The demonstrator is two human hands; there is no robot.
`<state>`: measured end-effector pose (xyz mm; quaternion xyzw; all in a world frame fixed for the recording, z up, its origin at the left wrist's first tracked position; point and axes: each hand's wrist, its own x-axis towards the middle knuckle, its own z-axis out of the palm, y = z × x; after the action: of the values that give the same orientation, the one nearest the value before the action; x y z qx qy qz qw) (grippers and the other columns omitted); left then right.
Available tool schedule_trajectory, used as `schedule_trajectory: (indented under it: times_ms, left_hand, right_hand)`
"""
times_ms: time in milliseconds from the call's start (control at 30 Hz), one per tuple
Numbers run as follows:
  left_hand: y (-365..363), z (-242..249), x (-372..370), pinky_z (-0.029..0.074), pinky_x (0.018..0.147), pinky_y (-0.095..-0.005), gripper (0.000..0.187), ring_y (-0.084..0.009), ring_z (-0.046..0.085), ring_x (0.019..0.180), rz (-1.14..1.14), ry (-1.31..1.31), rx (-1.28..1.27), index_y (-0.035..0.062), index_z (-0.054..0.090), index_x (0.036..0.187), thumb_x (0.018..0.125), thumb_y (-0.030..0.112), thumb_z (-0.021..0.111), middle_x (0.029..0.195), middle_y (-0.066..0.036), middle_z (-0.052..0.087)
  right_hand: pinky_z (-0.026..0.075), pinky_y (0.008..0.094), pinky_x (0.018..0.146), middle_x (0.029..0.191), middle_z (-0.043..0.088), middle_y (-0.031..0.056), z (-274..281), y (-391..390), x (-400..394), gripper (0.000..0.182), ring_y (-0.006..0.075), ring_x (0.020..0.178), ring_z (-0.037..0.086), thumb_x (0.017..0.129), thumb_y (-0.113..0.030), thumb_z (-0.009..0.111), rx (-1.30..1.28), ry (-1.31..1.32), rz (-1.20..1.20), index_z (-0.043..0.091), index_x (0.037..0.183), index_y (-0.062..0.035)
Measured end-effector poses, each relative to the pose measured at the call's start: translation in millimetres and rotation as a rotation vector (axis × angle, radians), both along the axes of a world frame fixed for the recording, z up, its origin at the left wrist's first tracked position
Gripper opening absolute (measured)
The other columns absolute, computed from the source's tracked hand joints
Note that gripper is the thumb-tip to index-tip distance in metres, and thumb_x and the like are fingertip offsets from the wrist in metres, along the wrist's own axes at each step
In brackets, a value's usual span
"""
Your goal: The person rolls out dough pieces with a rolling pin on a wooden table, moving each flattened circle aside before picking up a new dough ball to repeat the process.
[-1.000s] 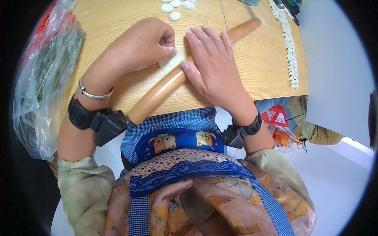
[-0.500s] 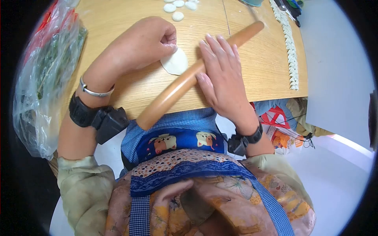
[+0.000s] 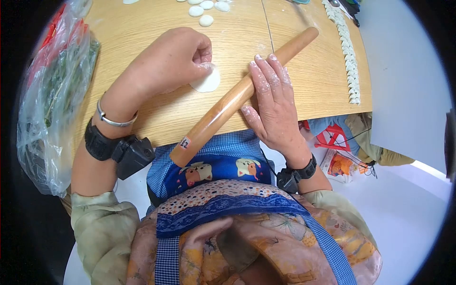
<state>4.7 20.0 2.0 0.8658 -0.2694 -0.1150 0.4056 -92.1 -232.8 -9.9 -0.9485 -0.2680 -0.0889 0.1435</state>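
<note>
Beside the rolling pin, my left hand (image 3: 185,59) is closed, its thumb and fingers pinching the edge of a round white dough wrapper (image 3: 209,81) lying on the wooden table. The wrapper's left part is hidden under that hand. My right hand (image 3: 275,99) lies flat across the wooden rolling pin (image 3: 216,114), floury fingers stretched over it and the thumb apart on the near side. The pin slants from the table's front edge to the upper right, and a small sticker shows near its lower end.
Several flattened dough pieces (image 3: 206,20) lie at the top of the wooden table (image 3: 313,90). Along its right side runs a row of small folded dough pieces (image 3: 349,61). A clear plastic bag (image 3: 59,99) with greens bulges over the left edge.
The rolling pin has rolled toward me and turned, bringing its sticker into view. My right hand has moved down and right with it. The wrapper looks shifted slightly left beneath my left hand.
</note>
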Motion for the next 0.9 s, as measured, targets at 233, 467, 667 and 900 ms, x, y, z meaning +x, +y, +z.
schedule_trajectory:
  times_ms: [233, 467, 667, 900]
  left_hand:
    - [3, 6, 0, 0.044, 0.058, -0.0285, 0.017, -0.0092, 0.054, 0.063, 0.082, 0.265, -0.063, -0.0029, 0.063, 0.082, 0.087, 0.012, 0.070, 0.066, -0.003, 0.059]
    - [10, -3, 6, 0.046, 0.061, -0.0295, 0.016, -0.0106, 0.054, 0.065, 0.068, 0.035, -0.010, -0.0057, 0.064, 0.085, 0.085, 0.010, 0.067, 0.068, -0.005, 0.060]
    - [12, -10, 9, 0.046, 0.062, -0.0303, 0.017, -0.0113, 0.054, 0.066, 0.061, 0.031, -0.088, -0.0055, 0.064, 0.086, 0.085, 0.011, 0.066, 0.067, -0.006, 0.058]
    - [11, -2, 6, 0.044, 0.060, -0.0289, 0.017, -0.0095, 0.052, 0.066, 0.058, -0.030, -0.023, -0.0042, 0.061, 0.082, 0.086, 0.012, 0.065, 0.066, -0.003, 0.054]
  right_hand:
    - [0.019, 0.0589, 0.124, 0.156, 0.045, 0.0196, 10, 12, 14, 0.065, 0.0403, 0.150, 0.034, 0.098, -0.040, 0.058, -0.036, -0.013, 0.026, 0.048, 0.149, -0.0006]
    - [0.023, 0.0601, 0.122, 0.146, 0.054, 0.0243, 7, 52, 61, 0.058, 0.0419, 0.144, 0.042, 0.103, -0.039, 0.051, -0.051, -0.120, 0.071, 0.055, 0.139, 0.0060]
    - [0.025, 0.0592, 0.122, 0.148, 0.052, 0.0249, -4, 70, 76, 0.058, 0.0426, 0.144, 0.042, 0.102, -0.037, 0.052, 0.023, -0.203, 0.036, 0.054, 0.141, 0.0053]
    - [0.020, 0.0595, 0.123, 0.151, 0.050, 0.0183, 11, 16, 18, 0.058, 0.0394, 0.147, 0.038, 0.099, -0.037, 0.056, -0.049, -0.026, 0.013, 0.052, 0.145, -0.0029]
